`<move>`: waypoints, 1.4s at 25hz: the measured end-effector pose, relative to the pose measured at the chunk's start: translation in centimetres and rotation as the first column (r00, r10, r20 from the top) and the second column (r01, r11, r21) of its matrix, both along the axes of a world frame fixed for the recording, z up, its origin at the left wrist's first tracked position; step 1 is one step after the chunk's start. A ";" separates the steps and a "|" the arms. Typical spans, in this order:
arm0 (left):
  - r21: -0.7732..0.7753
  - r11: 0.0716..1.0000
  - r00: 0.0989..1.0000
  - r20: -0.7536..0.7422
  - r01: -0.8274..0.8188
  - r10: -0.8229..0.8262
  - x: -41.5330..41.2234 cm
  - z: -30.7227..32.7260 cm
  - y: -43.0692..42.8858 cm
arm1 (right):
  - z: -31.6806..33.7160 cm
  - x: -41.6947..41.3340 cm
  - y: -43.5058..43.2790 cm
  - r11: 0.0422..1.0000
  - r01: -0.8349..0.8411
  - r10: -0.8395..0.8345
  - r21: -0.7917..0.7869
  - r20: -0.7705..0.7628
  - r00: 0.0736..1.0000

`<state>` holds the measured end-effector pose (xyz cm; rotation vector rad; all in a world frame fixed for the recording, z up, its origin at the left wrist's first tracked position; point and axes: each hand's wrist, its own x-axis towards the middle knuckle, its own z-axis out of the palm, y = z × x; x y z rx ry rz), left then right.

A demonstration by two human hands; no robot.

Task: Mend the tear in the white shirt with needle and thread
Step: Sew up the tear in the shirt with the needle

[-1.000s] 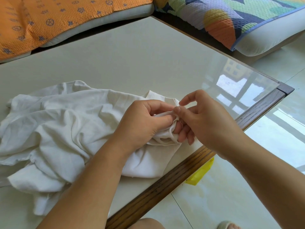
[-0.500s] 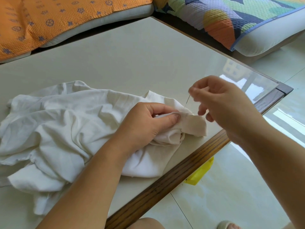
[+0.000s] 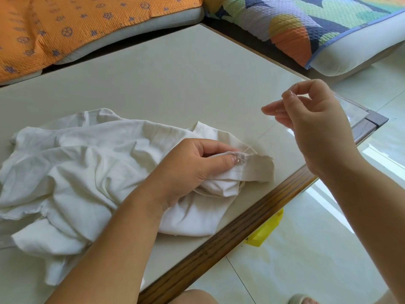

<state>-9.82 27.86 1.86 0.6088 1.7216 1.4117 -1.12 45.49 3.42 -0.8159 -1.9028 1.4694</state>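
Head view: a crumpled white cotton shirt (image 3: 87, 163) lies on the pale glass-topped table with a wooden edge (image 3: 175, 84). The left hand (image 3: 192, 170) rests on the shirt, thumb and curled fingers pinching a fold beside a puckered stitched spot. The right hand (image 3: 313, 121) is raised clear of the shirt above the table's right corner, thumb and forefinger pinching a thin metal needle (image 3: 290, 92), other fingers loosely extended; a fine pale thread (image 3: 260, 137) runs from the stitched spot up toward it.
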 end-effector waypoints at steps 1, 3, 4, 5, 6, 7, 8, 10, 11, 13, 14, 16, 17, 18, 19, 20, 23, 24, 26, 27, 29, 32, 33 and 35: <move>0.000 1.000 1.000 0.005 0.002 -0.002 0.0 0.0 0.0 | -0.1 0.1 0.0 0.998 0.004 -0.006 0.068 0.026 1.000; -0.008 1.000 1.000 0.012 0.011 -0.011 0.0 0.1 -0.1 | -0.2 0.2 0.0 0.983 -0.004 -0.011 0.185 0.080 0.997; -0.010 1.000 1.000 0.017 0.018 -0.018 0.0 0.2 -0.1 | -0.3 0.2 0.1 0.970 -0.013 -0.015 0.242 0.115 0.993; -0.009 1.000 0.999 0.025 0.024 -0.024 0.0 0.3 -0.2 | -0.5 0.3 0.3 0.956 -0.028 -0.019 0.294 0.155 0.988; -0.006 1.000 0.999 0.039 0.028 -0.028 -0.1 0.3 -0.2 | -0.6 0.3 0.4 0.939 -0.049 -0.021 0.340 0.199 0.980; 0.000 0.999 0.998 0.055 0.033 -0.033 -0.2 0.4 -0.3 | -0.8 0.4 0.5 0.923 -0.077 -0.019 0.378 0.244 0.970; 0.006 0.999 0.997 0.071 0.039 -0.039 -0.2 0.6 -0.4 | -0.9 0.4 0.6 0.909 -0.107 -0.014 0.404 0.285 0.958; 0.011 0.998 0.994 0.096 0.056 -0.056 -0.4 0.7 -0.5 | -1.1 0.5 0.7 0.895 -0.146 -0.012 0.420 0.351 0.936; 0.011 0.998 0.993 0.104 0.062 -0.063 -0.4 0.7 -0.6 | -1.3 0.5 0.9 0.893 -0.151 -0.022 0.424 0.376 0.926; 0.017 0.997 0.990 0.117 0.072 -0.074 -0.4 0.7 -0.6 | -1.6 0.5 1.2 0.888 -0.145 -0.064 0.437 0.429 0.901; 0.020 0.997 0.990 0.123 0.074 -0.076 -0.4 0.7 -0.6 | -1.8 0.5 1.4 0.888 -0.141 -0.083 0.439 0.453 0.887; 0.020 0.997 0.989 0.125 0.076 -0.078 -0.4 0.7 -0.6 | -2.0 0.5 1.7 0.899 -0.130 -0.095 0.419 0.475 0.875; 0.019 0.997 0.989 0.123 0.074 -0.075 -0.4 0.6 -0.6 | -1.9 0.5 1.7 0.907 -0.127 -0.085 0.401 0.471 0.878; 0.018 0.998 0.990 0.122 0.066 -0.067 -0.4 0.6 -0.6 | -1.7 0.5 1.4 0.913 -0.128 -0.068 0.387 0.455 0.888; 0.018 0.998 0.991 0.118 0.054 -0.056 -0.5 0.6 -0.5 | -1.3 0.5 0.9 0.916 -0.130 -0.044 0.379 0.419 0.907; 0.016 0.999 0.993 0.111 0.042 -0.044 -0.5 0.6 -0.5 | -0.8 0.5 0.0 0.919 -0.128 -0.013 0.372 0.355 0.935; 0.015 1.000 0.995 0.100 0.026 -0.027 -0.7 0.4 -0.4 | 0.2 0.6 -3.3 0.893 -0.162 0.103 0.421 0.159 0.982; 0.016 1.000 0.995 0.094 0.023 -0.025 -0.8 0.4 -0.4 | 0.0 0.6 -4.1 0.867 -0.201 0.140 0.455 0.163 0.977; 0.026 1.000 0.995 0.095 0.017 -0.020 -0.8 0.4 -0.5 | -0.8 0.5 -5.0 0.833 -0.283 0.188 0.475 0.238 0.953; 0.036 0.999 0.994 0.110 0.012 -0.015 -0.9 0.4 -0.5 | -1.2 0.5 -5.0 0.832 -0.299 0.191 0.467 0.264 0.945; 0.049 0.999 0.990 0.144 -0.009 0.002 -0.9 0.5 -0.6 | -1.8 0.5 -4.4 0.855 -0.284 0.164 0.434 0.294 0.942; 0.041 0.999 0.992 0.124 -0.013 0.007 -1.1 0.6 -0.7 | -1.8 0.6 -3.6 0.897 -0.242 0.147 0.370 0.267 0.953; 0.030 1.000 0.995 0.104 -0.004 0.000 -1.1 0.5 -0.7 | -1.6 0.6 -3.5 0.901 -0.234 0.149 0.365 0.247 0.957; -0.003 1.000 0.998 0.055 0.030 -0.029 -1.0 0.4 -0.7 | -1.4 0.6 -3.6 0.901 -0.226 0.157 0.369 0.209 0.965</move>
